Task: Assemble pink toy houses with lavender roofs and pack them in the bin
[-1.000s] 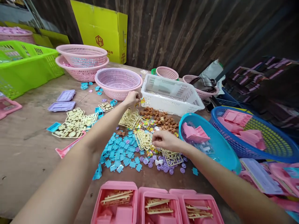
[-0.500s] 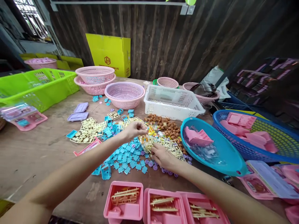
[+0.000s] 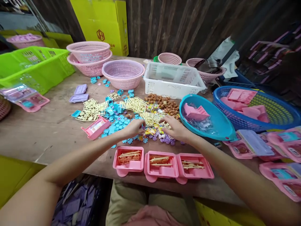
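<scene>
My left hand (image 3: 134, 129) is at the near side of the pile, its fingers curled together. Small yellow and orange pieces (image 3: 150, 130) lie beside its fingertips; what it holds, if anything, I cannot make out. Opposite it, my right hand (image 3: 176, 128) is open, fingers apart and bent over cream plastic frames (image 3: 154, 119) and small purple discs (image 3: 167, 139). Blue plastic pieces (image 3: 115, 124) spread to the left of the hands, brown pieces (image 3: 170, 105) behind. Pink trays (image 3: 162, 164) holding cream sticks stand in a row nearest me.
A turquoise basin (image 3: 218, 125) with pink parts and clear plastic stands right of the pile, beside a blue basket (image 3: 246, 124). Behind are a white crate (image 3: 169, 86) and a lilac basket (image 3: 123, 75). A pink piece (image 3: 97, 128) lies left; a green crate (image 3: 47, 73) stands farther left.
The view has tilted down, showing my lap and the whole tray row. My left hand has come down to the pile's near side; my right hand has opened and the hands are farther apart.
</scene>
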`<action>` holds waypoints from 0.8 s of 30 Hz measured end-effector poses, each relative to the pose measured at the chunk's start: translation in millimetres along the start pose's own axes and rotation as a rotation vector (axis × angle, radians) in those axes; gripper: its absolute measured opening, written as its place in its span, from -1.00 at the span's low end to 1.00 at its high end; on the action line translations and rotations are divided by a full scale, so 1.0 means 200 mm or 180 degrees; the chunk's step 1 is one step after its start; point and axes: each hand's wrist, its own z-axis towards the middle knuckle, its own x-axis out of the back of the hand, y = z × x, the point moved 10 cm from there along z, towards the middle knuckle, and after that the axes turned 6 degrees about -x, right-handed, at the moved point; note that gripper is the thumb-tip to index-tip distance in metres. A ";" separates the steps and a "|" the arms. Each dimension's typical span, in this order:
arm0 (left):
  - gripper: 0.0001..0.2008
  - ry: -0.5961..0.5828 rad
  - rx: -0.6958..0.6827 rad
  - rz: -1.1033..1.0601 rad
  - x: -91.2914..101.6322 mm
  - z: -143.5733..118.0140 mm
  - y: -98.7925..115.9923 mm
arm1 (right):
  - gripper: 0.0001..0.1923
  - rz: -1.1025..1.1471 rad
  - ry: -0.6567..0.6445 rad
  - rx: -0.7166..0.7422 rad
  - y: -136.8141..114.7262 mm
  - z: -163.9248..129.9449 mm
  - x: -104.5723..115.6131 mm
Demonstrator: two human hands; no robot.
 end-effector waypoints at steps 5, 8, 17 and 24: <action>-0.72 0.0180 -0.0339 0.0523 0.08 -0.20 0.15 | -0.81 0.0098 0.0099 -0.0201 0.04 -0.32 0.15; -0.63 0.0118 -0.0571 0.0697 0.04 -0.39 0.24 | -0.76 0.0110 0.0046 -0.0488 0.13 -0.52 0.14; -0.15 -0.0217 -0.0460 0.1192 -0.24 -0.59 0.27 | -0.75 -0.0281 0.0476 -0.0727 0.26 -0.64 0.13; -0.15 -0.0201 -0.0712 0.1550 -0.28 -0.56 0.33 | -0.72 -0.1314 0.0893 -0.2116 0.64 -0.61 0.38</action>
